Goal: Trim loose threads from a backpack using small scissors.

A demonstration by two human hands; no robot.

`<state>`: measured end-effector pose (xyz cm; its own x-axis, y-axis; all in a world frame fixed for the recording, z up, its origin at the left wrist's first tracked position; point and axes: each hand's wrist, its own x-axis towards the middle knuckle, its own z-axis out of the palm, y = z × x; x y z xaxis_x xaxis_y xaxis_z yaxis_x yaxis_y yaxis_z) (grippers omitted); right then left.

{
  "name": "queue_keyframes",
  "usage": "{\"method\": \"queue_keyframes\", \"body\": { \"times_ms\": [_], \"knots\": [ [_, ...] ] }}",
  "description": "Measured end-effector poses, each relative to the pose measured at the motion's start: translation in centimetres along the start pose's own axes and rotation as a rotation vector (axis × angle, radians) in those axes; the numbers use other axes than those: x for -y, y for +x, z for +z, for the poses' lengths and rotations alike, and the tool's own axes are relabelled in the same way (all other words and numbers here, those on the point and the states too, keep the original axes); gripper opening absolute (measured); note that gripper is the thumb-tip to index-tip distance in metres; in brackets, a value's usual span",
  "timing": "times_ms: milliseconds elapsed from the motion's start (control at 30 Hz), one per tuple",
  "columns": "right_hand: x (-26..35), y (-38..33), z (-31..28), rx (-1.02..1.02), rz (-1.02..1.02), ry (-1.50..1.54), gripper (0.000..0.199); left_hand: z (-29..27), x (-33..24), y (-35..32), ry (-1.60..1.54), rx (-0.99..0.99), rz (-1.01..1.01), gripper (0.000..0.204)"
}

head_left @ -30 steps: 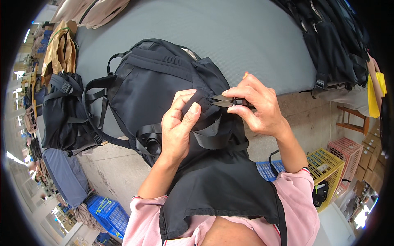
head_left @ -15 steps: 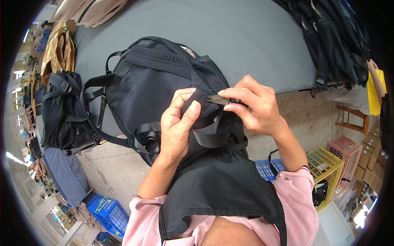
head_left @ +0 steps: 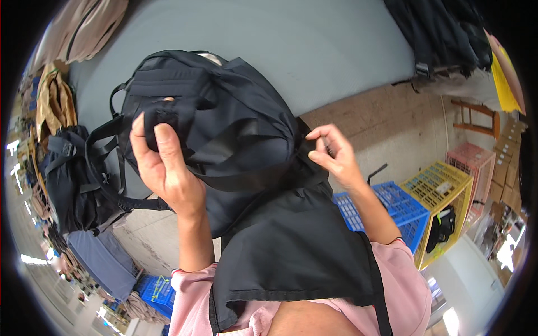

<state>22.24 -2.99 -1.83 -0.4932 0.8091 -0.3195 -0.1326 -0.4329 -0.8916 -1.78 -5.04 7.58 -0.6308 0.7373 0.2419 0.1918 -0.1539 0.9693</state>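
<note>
A black backpack [head_left: 252, 89] lies on the grey padded table, its near part against my black apron [head_left: 280, 252]. My left hand [head_left: 171, 171] pinches the end of its padded shoulder strap [head_left: 162, 115], folded up and over to the left. Loose black webbing [head_left: 241, 182] droops from there across the bag toward the right. At the bag's right edge, my right hand [head_left: 333, 154] is closed round small thread snips [head_left: 329, 150]. Only a dark bit of the snips shows between the fingers; their blades are hidden.
More black bags stand at the left [head_left: 73, 185] and far right [head_left: 443, 39] of the table [head_left: 325, 50]. A beige bag [head_left: 84, 28] is at the far left. Blue [head_left: 392, 204] and yellow crates [head_left: 443, 185] stand on the floor at right, near a wooden stool [head_left: 476, 119].
My left hand has moved left, carrying the strap end with it. The right hand has drawn away from the strap, slightly right and down, and the snips' blades no longer show.
</note>
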Motion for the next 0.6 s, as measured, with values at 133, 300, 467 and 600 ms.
{"method": "queue_keyframes", "body": {
  "times_ms": [133,300,467,600],
  "knots": [
    [-3.8,-1.6,2.5,-0.159,0.389,0.442,0.033,1.2,0.0,0.5,0.177,0.102,0.221,0.019],
    [-6.4,0.4,2.1,-0.173,0.449,0.899,0.038,0.3,-1.0,0.4,0.547,0.547,0.381,0.016],
    [-3.4,1.4,1.4,-0.345,0.4,1.035,0.026,1.1,-2.6,-0.7,0.778,0.957,0.059,0.024],
    [0.2,-0.6,2.7,-0.507,0.011,0.475,0.021,3.4,-3.1,-1.1,0.421,0.863,0.032,0.033]
  ]
}}
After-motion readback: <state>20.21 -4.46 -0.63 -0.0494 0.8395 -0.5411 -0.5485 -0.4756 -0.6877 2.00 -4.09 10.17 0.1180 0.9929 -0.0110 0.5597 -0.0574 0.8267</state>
